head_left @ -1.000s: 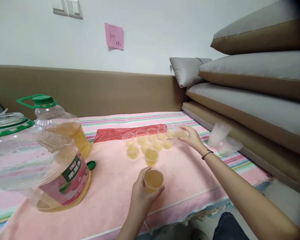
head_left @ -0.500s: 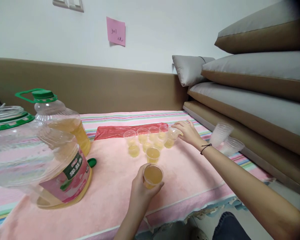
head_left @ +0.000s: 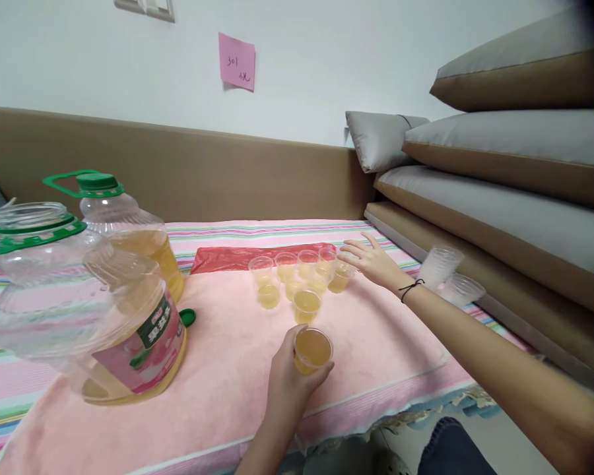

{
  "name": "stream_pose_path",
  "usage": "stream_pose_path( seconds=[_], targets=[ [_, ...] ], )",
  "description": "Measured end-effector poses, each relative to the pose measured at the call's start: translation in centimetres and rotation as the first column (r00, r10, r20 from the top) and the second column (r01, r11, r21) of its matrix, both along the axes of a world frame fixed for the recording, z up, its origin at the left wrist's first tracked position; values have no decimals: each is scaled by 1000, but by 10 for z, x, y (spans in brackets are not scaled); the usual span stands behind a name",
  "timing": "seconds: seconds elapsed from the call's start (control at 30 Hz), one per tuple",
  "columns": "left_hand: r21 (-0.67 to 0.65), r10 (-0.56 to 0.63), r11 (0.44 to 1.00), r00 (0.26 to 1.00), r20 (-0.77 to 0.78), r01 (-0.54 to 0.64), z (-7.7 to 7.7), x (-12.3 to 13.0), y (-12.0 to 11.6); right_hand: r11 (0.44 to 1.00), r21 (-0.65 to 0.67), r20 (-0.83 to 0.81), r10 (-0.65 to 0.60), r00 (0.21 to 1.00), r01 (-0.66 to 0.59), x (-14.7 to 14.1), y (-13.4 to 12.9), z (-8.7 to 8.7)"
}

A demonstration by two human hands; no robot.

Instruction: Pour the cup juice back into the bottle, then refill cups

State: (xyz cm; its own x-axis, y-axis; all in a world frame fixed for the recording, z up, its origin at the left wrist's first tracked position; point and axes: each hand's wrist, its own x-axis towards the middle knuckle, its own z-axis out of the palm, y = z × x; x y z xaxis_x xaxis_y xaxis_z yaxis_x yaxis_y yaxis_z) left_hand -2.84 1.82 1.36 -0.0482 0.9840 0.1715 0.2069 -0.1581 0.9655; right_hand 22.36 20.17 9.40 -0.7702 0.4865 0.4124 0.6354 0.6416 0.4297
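Note:
My left hand (head_left: 297, 369) is wrapped round a clear plastic cup (head_left: 313, 349) of pale yellow drink, near the front of the pink towel. Beyond it, a second filled cup (head_left: 306, 307) stands by itself, just ahead of several more cups (head_left: 287, 269) grouped further back. My right hand (head_left: 371, 260) has its fingers spread beside the rightmost cup (head_left: 340, 277) of that group. Whether a fingertip still touches that cup's rim I cannot tell. A black cord circles the right wrist.
Two large jugs stand at left: an uncapped one (head_left: 129, 356) in front, a green-capped one (head_left: 171, 264) behind. A green cap (head_left: 187, 317) lies beside them. Red plastic (head_left: 222, 259) lies behind the cups. Stacked cups (head_left: 440, 265) rest at right by piled cushions (head_left: 515, 198).
My right hand has loosened from the rightmost cup, its fingers now spread. My left hand keeps its hold on the same cup. The view has shifted slightly.

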Motion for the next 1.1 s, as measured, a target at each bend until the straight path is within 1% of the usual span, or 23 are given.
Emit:
stream_pose_path(
  seconds=[0.17,0.4,0.53,0.6,0.67,0.73,0.77,0.8,0.83,0.87,0.9,0.93,1.0,1.03,1.07,1.1],
  targets=[
    [-23,-7,1000,1000,-2,6,-2,6,-2,1000,-14,-57,-22,998,21,11,-4,-5],
    [-17,-14,1000,1000,-11,14,-6,8,2,994,73,34,-87,996,84,23,-7,-10],
    [-12,-10,1000,1000,-21,9,-6,8,4,992,77,49,-101,994,97,28,-13,-12],
    [-10,-16,1000,999,-28,16,-7,8,5,993,47,24,-106,994,105,32,-17,-13],
    [-7,-19,1000,999,-30,18,-7,8,6,992,-12,-23,-124,992,123,36,-23,-16],
    [-8,-13,1000,1000,-24,13,-8,9,7,981,-109,-122,-175,977,162,43,-29,-20],
    [-9,-11,1000,1000,-21,11,-8,9,8,968,-171,-199,-217,956,184,47,-32,-23],
    [-9,-9,1000,1000,-16,9,-9,9,8,950,-242,-291,-265,919,197,52,-36,-26],
    [-9,-9,1000,1000,-13,9,-10,9,9,929,-315,-393,-313,865,193,57,-40,-29],
    [-8,-8,1000,1000,-11,8,-11,10,10,908,-382,-496,-356,792,169,63,-44,-32],
    [-7,-5,1000,1000,-15,5,-12,10,11,890,-436,-596,-395,699,131,69,-48,-34],
    [-6,0,1000,1000,-23,0,-13,10,12,875,-477,-684,-429,590,83,77,-52,-35],
    [-5,14,1000,999,-47,-14,-15,10,14,861,-508,-819,-475,322,-23,97,-60,-35],
    [-2,19,1000,998,-59,-19,-16,10,15,864,-500,-855,-482,189,-58,109,-64,-34],
    [1,24,1000,997,-67,-24,-16,10,16,872,-483,-875,-479,75,-74,123,-68,-32],
    [2,32,999,997,-72,-32,-17,9,18,884,-463,-885,-465,-15,-73,138,-71,-30]
  ],
)
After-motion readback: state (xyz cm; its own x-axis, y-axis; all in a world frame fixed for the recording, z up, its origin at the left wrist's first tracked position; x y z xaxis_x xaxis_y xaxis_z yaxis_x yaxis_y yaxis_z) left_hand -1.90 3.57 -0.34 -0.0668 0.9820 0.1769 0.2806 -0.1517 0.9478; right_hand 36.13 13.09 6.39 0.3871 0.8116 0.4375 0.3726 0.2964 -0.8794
